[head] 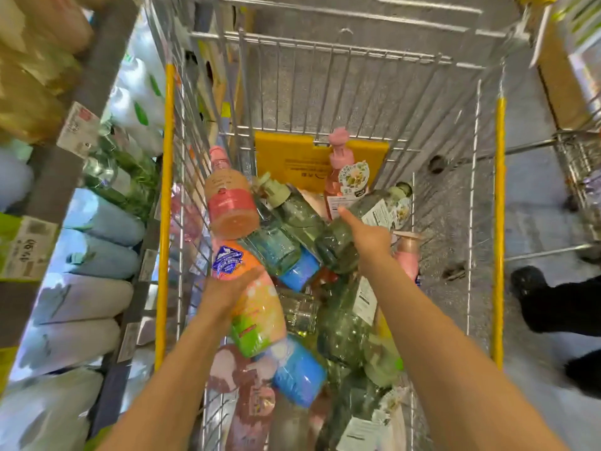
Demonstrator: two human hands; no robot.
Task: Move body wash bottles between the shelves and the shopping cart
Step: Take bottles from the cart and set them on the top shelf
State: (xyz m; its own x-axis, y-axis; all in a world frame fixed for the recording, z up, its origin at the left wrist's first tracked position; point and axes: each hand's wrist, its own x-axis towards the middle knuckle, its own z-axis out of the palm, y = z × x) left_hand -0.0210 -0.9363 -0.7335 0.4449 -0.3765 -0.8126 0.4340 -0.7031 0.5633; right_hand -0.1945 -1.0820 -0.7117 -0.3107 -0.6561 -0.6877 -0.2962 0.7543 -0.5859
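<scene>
Here, two bare hands reach down into a wire cart [478,190] that holds a heap of roughly a dozen bottles; the exact count is lost where they overlap and blur. Of those that can be picked out, three are green [341,323], two have blue bases [300,375], two stand or lean with pink pumps, and one is multicoloured.

The left hand [227,288] grips the multicoloured bottle [257,307] near the cart's left wall; its fingers wrap under the bottle and mostly cannot be seen. That bottle fades from orange through pink to green and carries a blue badge near its top. The right hand [370,237] is over the middle of the cart, forefinger stretched straight out and touching a green bottle [338,242], the other fingers curled in below it; whether they hold anything cannot be told.

An orange-pink bottle [229,203] leans on the cart's left wall, and a pink pump bottle [344,177] stands upright at its far end against a yellow panel [292,161]. The cart has yellow side rails.

Left of the cart run shelves [81,157] stocked with rows of pale bottles and price tags. Right of it, on grey floor, are a dark shoe [527,281] and part of a second cart.
</scene>
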